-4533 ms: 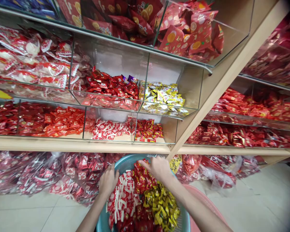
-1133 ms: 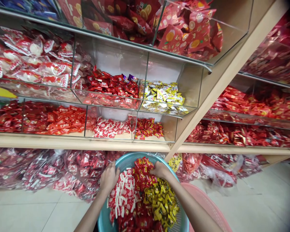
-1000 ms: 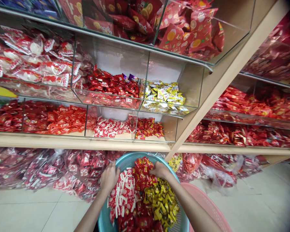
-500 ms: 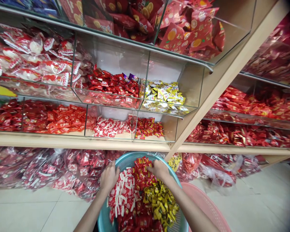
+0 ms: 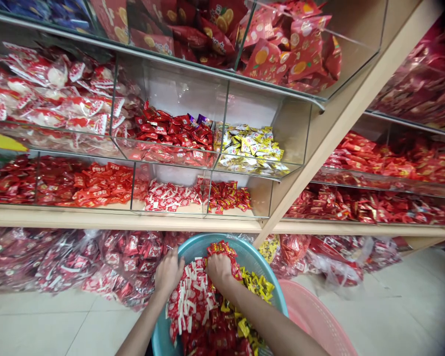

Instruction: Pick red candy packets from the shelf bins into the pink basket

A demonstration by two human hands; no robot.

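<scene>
Left grip [image 5: 167, 273] curled at rim of blue basket [image 5: 267, 271], hold unclear. Red-and-white sweets [image 5: 189, 301] heaped inside. Right grip [image 5: 219, 271] just shifted left into heap, fingers curled, hold unclear. Yellow sweets [image 5: 257, 286] now beside it; pink basket [image 5: 315, 316] right.

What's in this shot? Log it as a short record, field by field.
Left hand: at the rim of the teal plastic basket, beside white-and-red wrapped sweets
Right hand: pressed into the sweets in the basket
Also in basket: yellow-wrapped sweets
Beside basket: pink plastic basket
Behind: transparent sacks of red sweets
Above: glass bins on a wooden shelf
</scene>
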